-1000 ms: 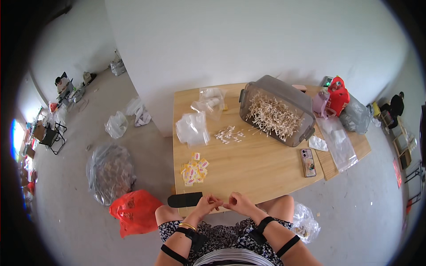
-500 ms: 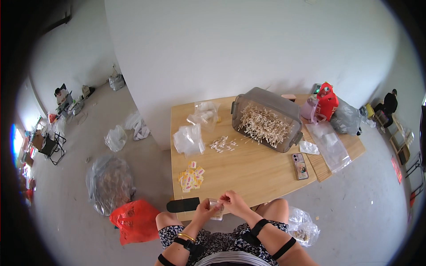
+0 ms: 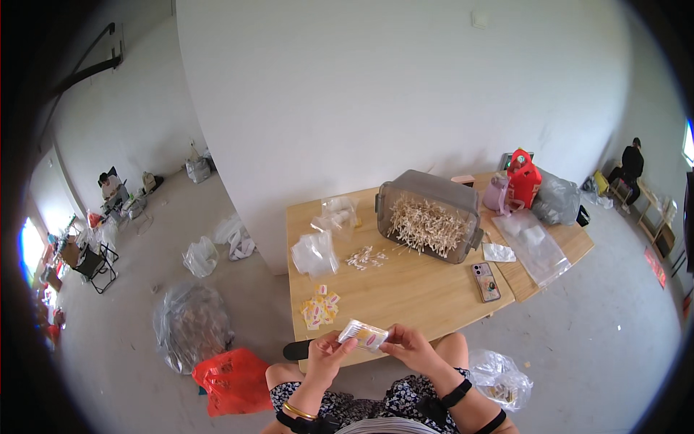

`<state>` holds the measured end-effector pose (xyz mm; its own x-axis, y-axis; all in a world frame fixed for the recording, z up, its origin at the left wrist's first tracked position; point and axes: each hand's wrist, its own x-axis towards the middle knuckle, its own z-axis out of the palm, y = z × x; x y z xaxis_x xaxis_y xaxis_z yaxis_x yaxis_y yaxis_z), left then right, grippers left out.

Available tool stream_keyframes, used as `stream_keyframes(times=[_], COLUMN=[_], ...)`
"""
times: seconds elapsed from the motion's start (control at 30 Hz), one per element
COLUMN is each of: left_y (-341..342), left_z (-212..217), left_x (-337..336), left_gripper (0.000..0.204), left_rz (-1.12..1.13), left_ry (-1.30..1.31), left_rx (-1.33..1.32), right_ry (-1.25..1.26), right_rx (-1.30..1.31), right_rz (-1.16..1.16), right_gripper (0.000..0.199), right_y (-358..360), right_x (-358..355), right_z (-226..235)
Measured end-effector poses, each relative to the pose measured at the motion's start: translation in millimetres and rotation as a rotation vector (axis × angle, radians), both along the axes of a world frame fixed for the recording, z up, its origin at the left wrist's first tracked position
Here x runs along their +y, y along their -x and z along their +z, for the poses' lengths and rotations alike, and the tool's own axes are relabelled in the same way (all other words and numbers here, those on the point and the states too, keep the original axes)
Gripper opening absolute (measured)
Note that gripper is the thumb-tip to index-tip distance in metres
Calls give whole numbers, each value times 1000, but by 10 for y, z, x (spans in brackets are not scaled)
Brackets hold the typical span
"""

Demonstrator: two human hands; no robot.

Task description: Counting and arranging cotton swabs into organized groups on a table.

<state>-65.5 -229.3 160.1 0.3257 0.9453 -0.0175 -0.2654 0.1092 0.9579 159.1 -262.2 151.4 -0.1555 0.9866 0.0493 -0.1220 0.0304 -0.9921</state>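
A small clear packet of cotton swabs (image 3: 363, 335), with a white and yellow label inside, is held up above the table's near edge. My left hand (image 3: 329, 354) pinches its left end, thumb in front. At its right end the fingers of my right hand (image 3: 412, 349) are closed on the corner. Small printed cards (image 3: 319, 308) in yellow and white lie in a loose pile on the table, left of the packet. Beyond it are a few loose swabs (image 3: 366, 257) and a grey plastic bin (image 3: 434, 186), tipped on its side and full of cotton swabs (image 3: 426, 226).
Clear plastic bags (image 3: 315, 253) lie at the table's left. To the right are a phone (image 3: 486, 282), a tissue packet (image 3: 499, 252), a long clear bag (image 3: 533, 249) and a red bag (image 3: 522, 181). A red plastic bag (image 3: 233, 382) rests on the floor; two people sit farther off.
The packet has come up from near my lap and is now turned label side up between both hands. My right hand has moved to its right end. The whole view has tilted upward.
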Motion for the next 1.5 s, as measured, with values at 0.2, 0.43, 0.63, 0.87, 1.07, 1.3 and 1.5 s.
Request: stream_keyframes(times=[0.2,0.43,0.63,0.87,1.07,1.3,1.5], left_y=[-170,-300,-296,-297,-298,-289,-206], left_z=[755,1076,1093,1134,1254,1196,1163], left_x=[-280,-401,-391,-454,-510,-559,-475], left_gripper=[23,28,30,31,42,36,18], left_rz=[94,152,210,60,140,278,213], left_ry=[-430,-1033,-1160,-951,-1048,-825,-926], left_rx=[504,626,665,465,526,454,646], right_ry=[-45,-183,-343,-370,-534,-349,-373], right_rx=[-142,-183,-46,-137,-244,-223,-288], right_rz=[-47,-21,-77,81,34,54,-7], right_gripper=[15,17,35,35,26,25,21], right_y=[20,70,29,-93,-69,-71,10], right_x=[-123,-165,-299,-312,-330,-360,-355], right_z=[107,224,610,844,930,881,902])
